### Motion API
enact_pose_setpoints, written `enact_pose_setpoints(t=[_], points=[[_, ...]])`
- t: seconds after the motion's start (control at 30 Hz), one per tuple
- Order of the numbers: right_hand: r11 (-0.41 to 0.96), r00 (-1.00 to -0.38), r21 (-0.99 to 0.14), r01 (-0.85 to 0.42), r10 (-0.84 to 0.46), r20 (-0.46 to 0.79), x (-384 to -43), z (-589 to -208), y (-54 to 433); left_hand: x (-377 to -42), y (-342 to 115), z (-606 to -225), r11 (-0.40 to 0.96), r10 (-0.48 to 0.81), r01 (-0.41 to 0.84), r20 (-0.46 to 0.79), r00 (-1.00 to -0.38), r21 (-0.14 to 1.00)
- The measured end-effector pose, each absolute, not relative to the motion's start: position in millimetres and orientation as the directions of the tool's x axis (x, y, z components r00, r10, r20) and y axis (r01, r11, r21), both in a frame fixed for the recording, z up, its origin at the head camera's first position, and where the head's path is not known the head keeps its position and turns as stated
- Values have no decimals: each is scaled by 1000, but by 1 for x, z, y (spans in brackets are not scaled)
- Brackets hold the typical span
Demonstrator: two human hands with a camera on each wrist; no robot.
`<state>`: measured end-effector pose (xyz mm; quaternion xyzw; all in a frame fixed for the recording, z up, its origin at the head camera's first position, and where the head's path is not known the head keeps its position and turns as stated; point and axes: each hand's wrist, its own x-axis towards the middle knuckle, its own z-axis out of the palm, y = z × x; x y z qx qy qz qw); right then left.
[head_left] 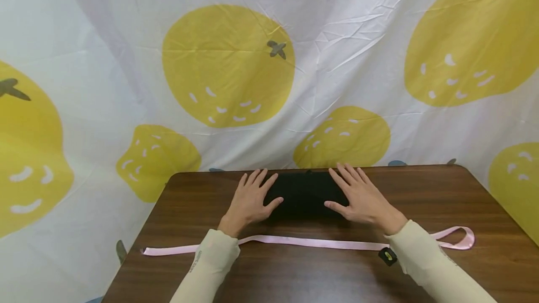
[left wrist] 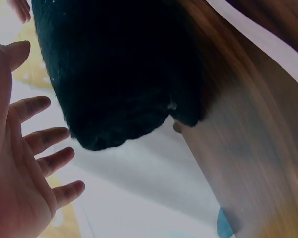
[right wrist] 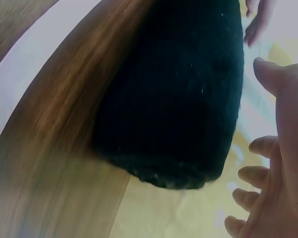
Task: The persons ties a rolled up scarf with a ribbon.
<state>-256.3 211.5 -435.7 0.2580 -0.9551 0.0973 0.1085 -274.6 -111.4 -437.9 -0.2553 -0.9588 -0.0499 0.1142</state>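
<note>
A black rolled-up cloth with a fuzzy surface (head_left: 305, 195) lies crosswise near the far edge of the table. My left hand (head_left: 249, 202) is at its left end, fingers straight and spread, thumb pointing inward. At the opposite end my right hand (head_left: 363, 200) mirrors it, also with spread fingers. Both wrist views show the palms facing the roll, with the fingers straight beside it rather than curled round it. Layered folds show at the end of the roll (right wrist: 174, 99) in the right wrist view. A pink ribbon (head_left: 311, 243) runs across the table nearer me, passing beneath both forearms.
The brown wooden table (head_left: 269, 275) ends just behind the roll. A white curtain with yellow lemons (head_left: 337, 83) hangs behind it. The ribbon's right end forms a loop (head_left: 465, 240). A small black device (head_left: 387, 256) sits at the right sleeve.
</note>
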Motion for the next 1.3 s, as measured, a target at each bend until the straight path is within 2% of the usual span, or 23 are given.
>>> enact_pose_setpoints(t=[0.4, 0.77, 1.0, 1.3], points=[[809, -792, -79, -582, -542, 281, -258, -440, 190, -274, -92, -441, 858, 493, 512, 224, -841, 37], [817, -813, -88, -570, -545, 207, -259, -445, 182, -277, -86, -449, 859, 493, 509, 170, -853, 63], [805, -803, -97, -585, -559, 209, -263, -448, 181, -282, -88, -456, 858, 504, 513, 149, -851, 26], [808, -814, -104, -579, -566, 132, -274, -452, 182, -292, -86, -460, 860, 507, 510, 100, -856, -1]])
